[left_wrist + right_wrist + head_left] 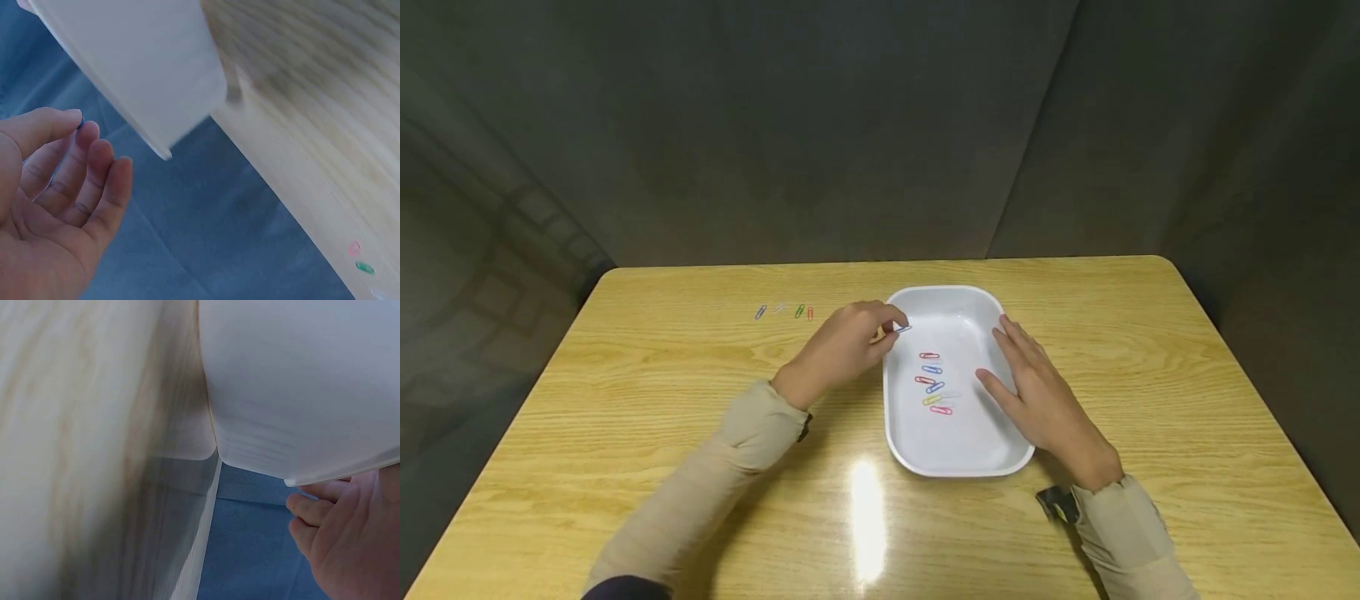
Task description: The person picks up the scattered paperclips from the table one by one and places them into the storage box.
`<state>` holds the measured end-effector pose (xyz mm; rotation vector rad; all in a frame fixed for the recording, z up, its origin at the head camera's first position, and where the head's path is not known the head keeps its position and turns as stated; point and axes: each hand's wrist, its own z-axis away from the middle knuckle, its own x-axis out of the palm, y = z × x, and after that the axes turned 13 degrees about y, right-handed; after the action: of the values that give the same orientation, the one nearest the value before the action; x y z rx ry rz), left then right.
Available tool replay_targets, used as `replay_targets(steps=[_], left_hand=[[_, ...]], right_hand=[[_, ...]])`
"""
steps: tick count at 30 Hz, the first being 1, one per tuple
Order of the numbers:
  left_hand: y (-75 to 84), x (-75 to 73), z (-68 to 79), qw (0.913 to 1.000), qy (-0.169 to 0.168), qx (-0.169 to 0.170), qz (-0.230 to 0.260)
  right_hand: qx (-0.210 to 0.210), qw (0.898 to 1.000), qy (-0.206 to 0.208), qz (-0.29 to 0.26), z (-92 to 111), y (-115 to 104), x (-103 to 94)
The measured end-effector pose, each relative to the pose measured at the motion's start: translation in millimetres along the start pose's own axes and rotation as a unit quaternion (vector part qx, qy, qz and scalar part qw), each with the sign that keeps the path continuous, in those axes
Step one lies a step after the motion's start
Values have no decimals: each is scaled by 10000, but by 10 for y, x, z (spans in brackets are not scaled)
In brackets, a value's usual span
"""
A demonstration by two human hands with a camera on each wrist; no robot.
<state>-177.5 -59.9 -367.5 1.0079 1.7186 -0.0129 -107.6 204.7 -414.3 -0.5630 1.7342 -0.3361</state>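
Note:
My left hand (848,340) pinches a blue paper clip (904,329) between thumb and index finger, just inside the upper left rim of a white tray (966,454). In the left wrist view only a small bit of that clip (80,121) shows between the fingertips. My right hand (1037,396) lies over the tray's right rim, fingers extended and holding no clip. Inside the tray lies a loose column of several clips, among them a red clip (929,356), a blue clip (935,387), a yellow clip (932,400) and a pink clip (941,410).
Left of the tray, on the wooden table (647,400), lie a blue clip (761,312), a pale clip (779,308), a green clip (800,311) and a red clip (810,313). A dark curtain (820,133) hangs behind the table's far edge.

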Motion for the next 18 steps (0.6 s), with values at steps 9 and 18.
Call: replay_targets(steps=[9,18], left_hand=[[131,124,-23,9999,-53,120,108],[203,307,-19,9991,-180,285,239]], right_hand=[[-7,10000,0,11,-3,-4,-1],[-117,9999,79,-43,3,11,17]])
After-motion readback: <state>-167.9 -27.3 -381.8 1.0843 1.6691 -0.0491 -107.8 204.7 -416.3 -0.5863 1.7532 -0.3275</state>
